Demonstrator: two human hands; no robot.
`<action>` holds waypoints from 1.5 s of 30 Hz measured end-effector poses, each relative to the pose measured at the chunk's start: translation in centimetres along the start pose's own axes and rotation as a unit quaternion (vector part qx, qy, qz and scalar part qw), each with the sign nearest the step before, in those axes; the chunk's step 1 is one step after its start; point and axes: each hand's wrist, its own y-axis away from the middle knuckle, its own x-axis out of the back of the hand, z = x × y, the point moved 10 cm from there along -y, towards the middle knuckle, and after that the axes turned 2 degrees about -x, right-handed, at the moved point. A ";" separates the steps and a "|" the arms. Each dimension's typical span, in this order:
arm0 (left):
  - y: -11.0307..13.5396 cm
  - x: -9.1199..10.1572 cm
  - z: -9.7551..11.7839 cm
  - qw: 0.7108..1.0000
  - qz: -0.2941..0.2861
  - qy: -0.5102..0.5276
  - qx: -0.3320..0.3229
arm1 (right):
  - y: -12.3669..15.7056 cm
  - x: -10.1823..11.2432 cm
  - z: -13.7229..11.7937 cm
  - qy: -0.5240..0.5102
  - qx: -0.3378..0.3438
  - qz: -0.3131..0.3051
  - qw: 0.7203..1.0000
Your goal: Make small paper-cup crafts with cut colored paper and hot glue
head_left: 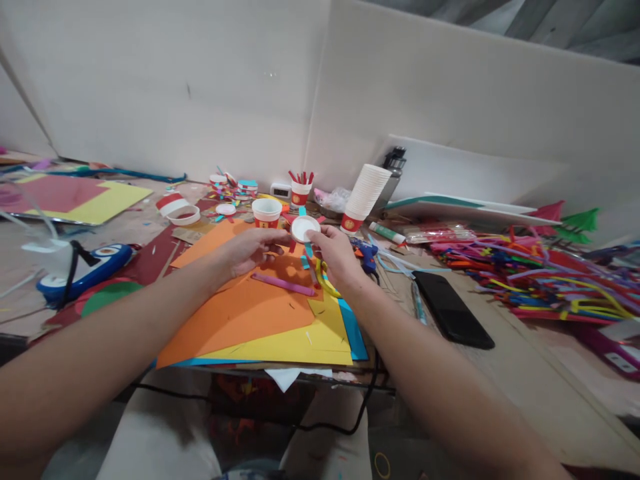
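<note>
Between thumb and fingers, my right hand (336, 253) pinches a white cup bottom (301, 229) with red and blue paper strips sticking out around it. My left hand (250, 251) is just left of this piece, its fingers apart and slightly curled; no object shows in it. Below both hands lie a purple pen-like stick (283, 285) and orange paper (235, 327) on top of yellow paper (330, 340). Yellow-handled scissors (329, 283) are partly hidden by my right hand. A red and white paper cup (267, 213) stands just behind my left hand.
Stacked paper cups (367, 193) lean beside a dark bottle (393, 177). On the right lie a black phone (453, 310) and many pipe cleaners (530, 267). A blue glue gun (367, 255) sits by my right wrist. At left is a blue-and-white device (95, 270).
</note>
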 end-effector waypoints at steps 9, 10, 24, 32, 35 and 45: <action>0.1 0.1 0.2 0.998 0.023 -0.044 -0.034 | 0.6 -0.7 0.0 0.035 0.006 -0.022 0.999; 0.0 0.1 0.1 0.998 0.021 -0.045 -0.034 | 0.7 -0.7 -0.1 0.039 0.013 -0.021 0.999; -0.2 2.9 0.7 0.992 0.103 -0.061 -0.050 | -0.3 1.0 -0.7 0.023 0.036 0.029 0.999; 0.2 6.2 3.2 0.952 0.222 -0.134 -0.161 | -0.6 2.1 -1.1 -0.008 0.026 0.051 0.998; 0.6 6.7 4.1 0.947 0.238 -0.114 -0.182 | -0.9 2.8 -1.3 -0.019 0.030 0.070 0.997; 1.3 5.8 5.9 0.933 0.211 -0.176 -0.232 | -0.7 2.3 -1.6 -0.049 0.032 0.045 0.997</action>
